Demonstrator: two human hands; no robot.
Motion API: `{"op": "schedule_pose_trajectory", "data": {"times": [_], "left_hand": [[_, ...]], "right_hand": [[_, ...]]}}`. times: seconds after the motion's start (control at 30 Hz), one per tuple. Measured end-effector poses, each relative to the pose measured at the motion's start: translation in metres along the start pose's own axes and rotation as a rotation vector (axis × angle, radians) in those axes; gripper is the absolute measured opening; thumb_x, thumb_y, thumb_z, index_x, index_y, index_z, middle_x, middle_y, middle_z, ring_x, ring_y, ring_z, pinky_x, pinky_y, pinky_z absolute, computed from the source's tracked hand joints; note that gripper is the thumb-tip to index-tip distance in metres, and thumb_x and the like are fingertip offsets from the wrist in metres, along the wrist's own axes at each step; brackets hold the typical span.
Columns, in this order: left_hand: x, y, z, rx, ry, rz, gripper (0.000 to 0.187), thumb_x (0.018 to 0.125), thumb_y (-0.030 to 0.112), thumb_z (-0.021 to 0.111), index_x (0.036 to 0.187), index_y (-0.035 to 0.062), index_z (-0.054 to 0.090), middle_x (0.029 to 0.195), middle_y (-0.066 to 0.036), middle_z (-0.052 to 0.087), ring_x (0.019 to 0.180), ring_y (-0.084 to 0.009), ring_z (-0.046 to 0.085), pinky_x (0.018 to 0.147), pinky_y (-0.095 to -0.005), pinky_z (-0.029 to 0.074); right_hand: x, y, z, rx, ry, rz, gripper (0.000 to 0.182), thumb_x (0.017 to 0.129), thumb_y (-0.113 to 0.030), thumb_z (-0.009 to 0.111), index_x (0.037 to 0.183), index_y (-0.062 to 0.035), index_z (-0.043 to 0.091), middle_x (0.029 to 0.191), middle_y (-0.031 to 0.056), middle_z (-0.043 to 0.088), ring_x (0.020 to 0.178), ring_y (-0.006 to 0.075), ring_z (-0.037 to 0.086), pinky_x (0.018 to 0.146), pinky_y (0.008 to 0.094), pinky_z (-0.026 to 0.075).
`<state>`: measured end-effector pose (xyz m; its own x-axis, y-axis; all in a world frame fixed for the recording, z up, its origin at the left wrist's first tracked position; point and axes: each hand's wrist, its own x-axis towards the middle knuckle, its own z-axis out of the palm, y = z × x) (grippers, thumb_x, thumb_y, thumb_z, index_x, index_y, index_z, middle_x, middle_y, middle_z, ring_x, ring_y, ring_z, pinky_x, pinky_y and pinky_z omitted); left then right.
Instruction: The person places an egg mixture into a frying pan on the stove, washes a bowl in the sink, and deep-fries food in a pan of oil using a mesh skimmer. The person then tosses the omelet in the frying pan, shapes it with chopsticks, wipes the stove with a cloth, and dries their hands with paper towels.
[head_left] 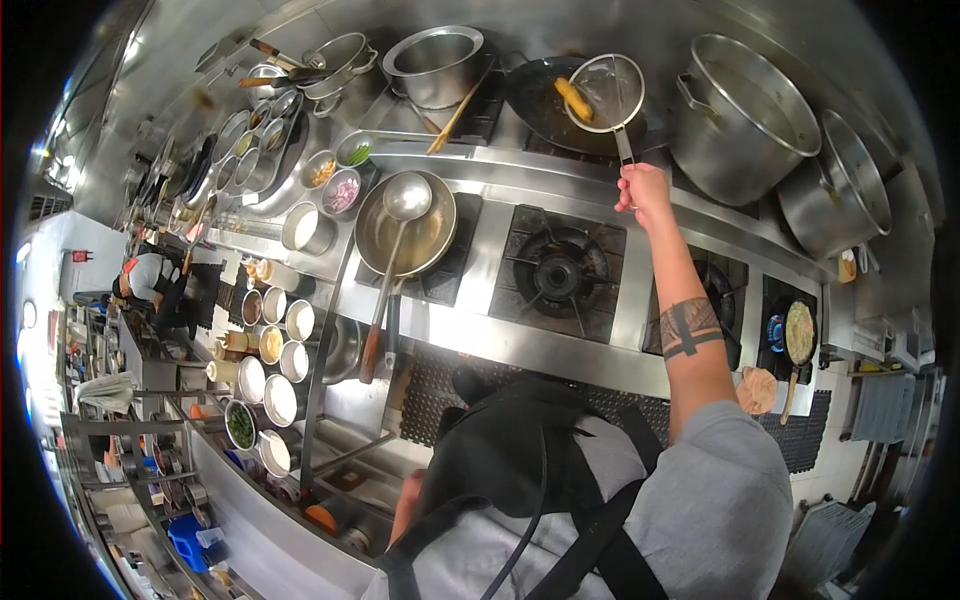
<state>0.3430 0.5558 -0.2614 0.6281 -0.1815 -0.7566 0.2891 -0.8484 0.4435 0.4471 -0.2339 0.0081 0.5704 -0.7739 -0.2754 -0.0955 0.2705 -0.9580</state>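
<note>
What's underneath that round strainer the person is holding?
Beneath the strainer, in the right hand, is a dark wok. A golden piece of food overlaps the strainer's rim; whether inside or below is unclear. The strainer covers part of the wok.

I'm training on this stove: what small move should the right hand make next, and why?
Probably ease the strainer slightly toward the golden piece: it shows at the rim, not the middle, over the black wok, and the right hand grips the handle.
</note>
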Motion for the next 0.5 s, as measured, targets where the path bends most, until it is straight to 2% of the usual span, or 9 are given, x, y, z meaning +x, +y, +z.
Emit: {"op": "schedule_pose_trajectory", "data": {"times": [0.07,0.13,0.2,0.3,0.37,0.43,0.47,0.5], "left_hand": [[0.008,-0.003,-0.005,0.151,0.048,0.135,0.043,0.082,0.036,0.069,0.110,0.0030,0.070,0.106,-0.016,0.072,0.103,-0.0235,0.069,0.087,-0.0359,0.052],[0.013,0.001,-0.008,0.131,0.024,0.122,0.042,0.082,0.035,0.070,0.109,0.0028,0.070,0.106,-0.016,0.072,0.103,-0.0231,0.069,0.087,-0.0360,0.052],[0.018,0.003,-0.010,0.110,0.003,0.109,0.042,0.081,0.034,0.070,0.109,0.0026,0.070,0.106,-0.016,0.073,0.104,-0.0228,0.069,0.086,-0.0360,0.052],[0.020,0.004,-0.008,0.042,0.024,0.107,0.040,0.082,0.032,0.071,0.108,0.0028,0.071,0.104,-0.015,0.073,0.101,-0.0218,0.069,0.086,-0.0356,0.052],[0.006,0.025,-0.009,-0.036,0.023,-0.032,0.040,0.083,0.031,0.070,0.108,0.0001,0.071,0.104,-0.015,0.073,0.099,-0.0207,0.068,0.086,-0.0347,0.052],[0.006,0.023,-0.008,-0.045,0.010,-0.047,0.040,0.084,0.031,0.070,0.108,-0.0014,0.070,0.103,-0.015,0.073,0.099,-0.0203,0.068,0.086,-0.0343,0.051],[0.006,0.022,-0.007,-0.055,-0.001,-0.061,0.041,0.084,0.031,0.070,0.108,-0.0030,0.070,0.103,-0.016,0.073,0.098,-0.0200,0.067,0.086,-0.0338,0.051],[0.005,0.022,-0.006,-0.056,-0.001,-0.062,0.041,0.084,0.031,0.070,0.108,-0.0030,0.070,0.103,-0.016,0.073,0.098,-0.0200,0.067,0.086,-0.0338,0.051]], "right_hand": [[-0.008,-0.005,-0.003,-0.110,0.070,-0.026,0.013,0.089,-0.006,0.053,0.094,0.0028,0.061,0.067,0.0061,0.058,0.040,0.0156,0.050,0.041,0.0364,0.049],[-0.015,-0.009,-0.008,-0.221,0.141,-0.051,0.019,0.088,-0.006,0.052,0.099,0.0046,0.063,0.067,0.0070,0.060,0.038,0.0157,0.050,0.039,0.0348,0.048],[-0.018,-0.011,-0.013,-0.572,0.199,-0.163,0.032,0.088,-0.007,0.050,0.115,0.0031,0.063,0.071,0.0127,0.065,0.042,0.0200,0.057,0.043,0.0357,0.051],[-0.012,-0.001,-0.022,-0.726,0.257,-0.258,0.038,0.088,-0.008,0.049,0.123,-0.0012,0.063,0.075,0.0170,0.068,0.046,0.0235,0.062,0.047,0.0362,0.053],[-0.018,-0.005,-0.024,-0.738,0.265,-0.271,0.037,0.088,-0.009,0.050,0.123,-0.0029,0.064,0.076,0.0172,0.068,0.047,0.0244,0.062,0.048,0.0367,0.053],[-0.017,-0.004,-0.028,-0.751,0.272,-0.284,0.037,0.089,-0.009,0.050,0.122,-0.0046,0.065,0.077,0.0173,0.069,0.048,0.0253,0.063,0.049,0.0371,0.053],[-0.012,0.001,-0.033,-0.803,0.302,-0.349,0.036,0.087,-0.010,0.051,0.120,-0.0042,0.065,0.086,0.0203,0.069,0.067,0.0330,0.065,0.063,0.0415,0.054],[-0.012,0.001,-0.034,-0.829,0.315,-0.382,0.035,0.087,-0.010,0.052,0.119,-0.0041,0.066,0.091,0.0219,0.069,0.076,0.0368,0.067,0.071,0.0437,0.055]]}}
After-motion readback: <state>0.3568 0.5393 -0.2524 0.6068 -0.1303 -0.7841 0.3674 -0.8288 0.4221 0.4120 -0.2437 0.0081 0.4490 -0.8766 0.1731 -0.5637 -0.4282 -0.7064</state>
